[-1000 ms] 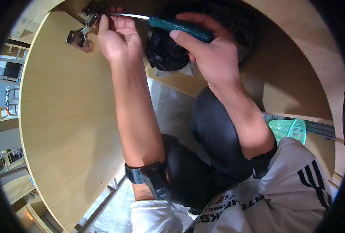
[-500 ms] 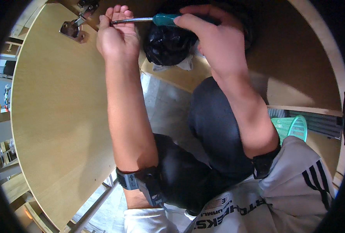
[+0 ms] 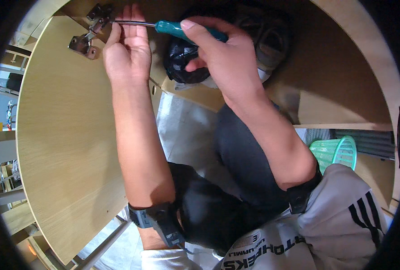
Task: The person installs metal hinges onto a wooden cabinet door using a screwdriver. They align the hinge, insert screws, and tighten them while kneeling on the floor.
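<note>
My right hand is wrapped round the green handle of a screwdriver, its index finger and thumb lying along it. The thin metal shaft points left across the fingers of my left hand, and its tip is by a metal cabinet hinge. Whether the tip sits in a screw is too small to tell. My left palm faces up with the fingers stretched out, the thumb close to the shaft near its tip. The hinge joins a pale wooden door to the cabinet's inner side.
Behind my right hand lie a black plastic bag and a shoe inside the wooden cabinet. A green plastic basket stands at the right. My bent knees fill the lower middle, above a grey tiled floor.
Both hands have moved left with the screwdriver, bringing its tip up to the hinge. My left fingers, curled before, are now straighter.
</note>
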Demonstrator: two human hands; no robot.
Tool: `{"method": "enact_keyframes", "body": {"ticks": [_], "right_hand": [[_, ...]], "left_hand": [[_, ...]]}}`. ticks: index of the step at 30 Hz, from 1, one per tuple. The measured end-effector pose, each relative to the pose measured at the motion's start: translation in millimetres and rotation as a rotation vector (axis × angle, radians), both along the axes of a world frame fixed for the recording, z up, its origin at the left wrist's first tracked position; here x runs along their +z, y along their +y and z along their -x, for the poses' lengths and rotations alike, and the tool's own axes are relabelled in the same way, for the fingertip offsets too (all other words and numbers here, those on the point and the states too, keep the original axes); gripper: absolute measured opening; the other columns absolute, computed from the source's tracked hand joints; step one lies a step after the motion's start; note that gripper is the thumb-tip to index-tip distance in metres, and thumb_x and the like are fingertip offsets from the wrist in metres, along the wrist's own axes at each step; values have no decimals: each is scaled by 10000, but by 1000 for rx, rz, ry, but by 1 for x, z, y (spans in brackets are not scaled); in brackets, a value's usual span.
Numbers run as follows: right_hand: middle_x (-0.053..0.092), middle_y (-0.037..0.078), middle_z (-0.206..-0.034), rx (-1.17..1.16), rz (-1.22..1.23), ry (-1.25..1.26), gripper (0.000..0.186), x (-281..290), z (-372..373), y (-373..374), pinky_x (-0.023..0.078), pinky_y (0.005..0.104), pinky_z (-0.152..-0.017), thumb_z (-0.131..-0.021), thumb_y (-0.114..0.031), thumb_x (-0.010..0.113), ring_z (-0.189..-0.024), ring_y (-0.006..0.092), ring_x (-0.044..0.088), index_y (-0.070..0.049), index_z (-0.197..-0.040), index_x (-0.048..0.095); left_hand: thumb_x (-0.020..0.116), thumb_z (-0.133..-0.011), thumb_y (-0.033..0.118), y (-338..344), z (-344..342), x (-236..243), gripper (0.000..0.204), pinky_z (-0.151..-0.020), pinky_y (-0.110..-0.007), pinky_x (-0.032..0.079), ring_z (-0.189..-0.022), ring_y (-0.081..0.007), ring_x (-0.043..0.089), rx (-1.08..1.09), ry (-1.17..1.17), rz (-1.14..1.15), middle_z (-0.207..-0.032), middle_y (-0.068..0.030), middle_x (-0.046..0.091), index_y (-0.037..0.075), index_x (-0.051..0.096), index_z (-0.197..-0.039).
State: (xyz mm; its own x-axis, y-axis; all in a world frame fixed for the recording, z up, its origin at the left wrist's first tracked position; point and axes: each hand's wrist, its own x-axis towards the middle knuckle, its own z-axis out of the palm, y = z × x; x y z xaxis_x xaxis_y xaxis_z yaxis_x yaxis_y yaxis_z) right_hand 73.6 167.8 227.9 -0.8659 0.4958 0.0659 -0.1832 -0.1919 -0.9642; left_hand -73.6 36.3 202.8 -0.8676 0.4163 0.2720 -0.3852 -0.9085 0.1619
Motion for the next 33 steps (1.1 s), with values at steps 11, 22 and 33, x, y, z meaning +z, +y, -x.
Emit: {"method": "enact_keyframes", "body": {"ticks": [11, 22, 33], "right_hand": [[631, 132, -839, 219, 226, 70, 348, -9, 10, -2, 561, 295, -501, -894, -206, 626, -534, 125, 567, 77, -1092, 582], [625, 135, -858, 250, 244, 72, 350, -11, 9, -3, 574, 306, -536, -914, -193, 600, -548, 107, 545, 75, -1136, 559], [626, 139, -840, 237, 177, 62, 343, -10, 9, -2, 562, 295, -521, -910, -189, 602, -533, 118, 572, 84, -1117, 571]], "left_hand": [[354, -995, 55, 12, -5, 6, 280, -999, -435, 484, -1158, -345, 535, 396, -193, 217, -1210, -232, 539, -103, 435, -1211], [359, -997, 72, 11, -3, 9, 263, -978, -428, 503, -1123, -338, 564, 421, -175, 192, -1171, -210, 575, -73, 462, -1191], [357, -989, 50, 11, -2, 5, 266, -984, -436, 498, -1153, -352, 543, 422, -180, 169, -1204, -230, 555, -74, 456, -1203]]}}
